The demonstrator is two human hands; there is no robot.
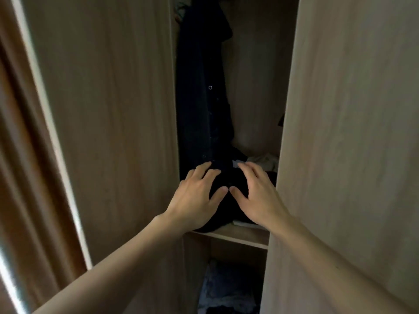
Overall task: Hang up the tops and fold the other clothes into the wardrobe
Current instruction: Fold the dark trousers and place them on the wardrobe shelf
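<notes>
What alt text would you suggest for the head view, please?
The left hand and right hand rest with spread fingers on a black garment on a wardrobe shelf. A dark buttoned top hangs behind it.

No text, brand, number or sign is readable. Small pale tag [235, 164] on the dark folded garment [226, 209] on the wardrobe shelf [240, 237]: too small and blurred to read. Round snap [210, 87] on the hanging dark garment [197, 114]: marking illegible.
</notes>
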